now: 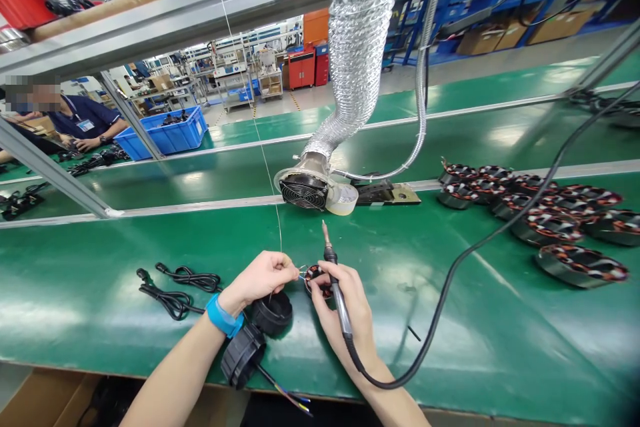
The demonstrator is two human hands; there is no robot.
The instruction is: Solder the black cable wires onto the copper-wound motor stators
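My left hand (270, 275), with a blue band at the wrist, is closed in a pinch on thin wires (301, 273) of a small stator with copper windings (315, 273). A strand of solder wire (273, 193) hangs from above down to this hand. Across my right hand (350, 293) lies a soldering iron (340, 297), its tip pointing up and away, and the thumb and fingertips of this hand are at the stator's near side. Below my left hand sit two round black housings (273, 313), (243, 355), one with a cable ending in coloured bare leads (290, 397).
Coiled black cables (173, 297) lie at the left, several stators (547, 227) at the right. A fume duct (360, 47) with a fan (304, 192) hangs ahead. The iron's cord (450, 280) arcs across the right. A person (87, 120) sits far left by a blue crate (165, 133).
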